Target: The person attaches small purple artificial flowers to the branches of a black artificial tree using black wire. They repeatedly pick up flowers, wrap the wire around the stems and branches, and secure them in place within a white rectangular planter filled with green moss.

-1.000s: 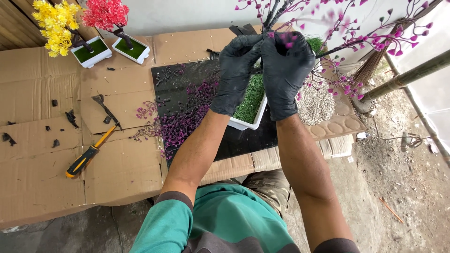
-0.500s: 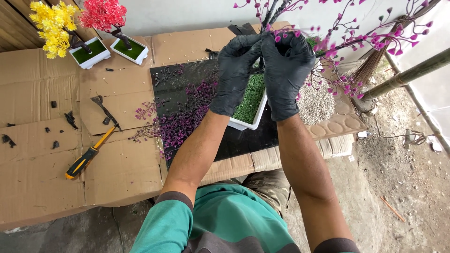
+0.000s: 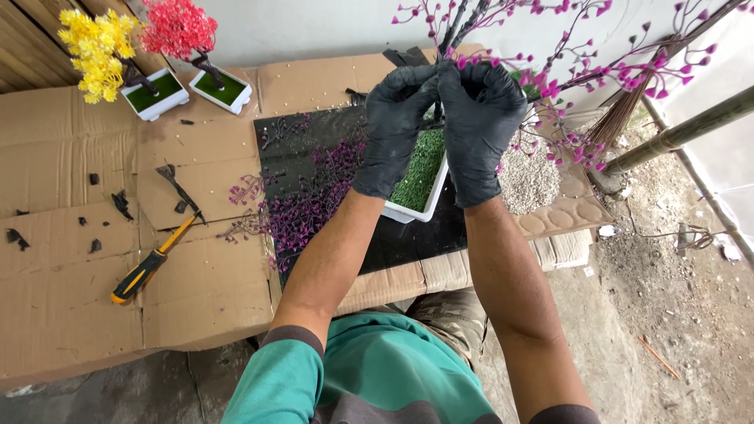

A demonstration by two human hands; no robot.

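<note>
— Trunk (image 3: 449, 31) of the little fake tree, dark and thin, stands up out of the white tray (image 3: 408, 210) of green turf, which sits on the black sheet (image 3: 314, 145) in the middle of the cardboard floor covering. Where are the hands on it?

— Both gloved hands are up at the trunk, above the tray. The left hand (image 3: 395, 126) and the right hand (image 3: 481, 118) touch each other, and each grip is closed around the trunk where the branches fork.

— How would you do this well?

— My judgement: keep the hold low on the trunk so the thin pink-budded branches (image 3: 597, 71) do not bend, and keep the tray flat so the turf stays put.

— What lies around it?

— Just left of the tray, a heap of loose purple sprigs (image 3: 302, 212) on the black sheet. To the right, a patch of pale gravel (image 3: 528, 179). Further left, one cutter with a yellow handle (image 3: 153, 263) lies on the cardboard (image 3: 71, 306) among black scraps.

— And the count?

— Three trees in white trays: the one in hand, one yellow tree (image 3: 96, 49) and one red tree (image 3: 177, 30) side by side at the far left. Two gloves, one cutter, one broom head (image 3: 620, 126) by the wall.
</note>
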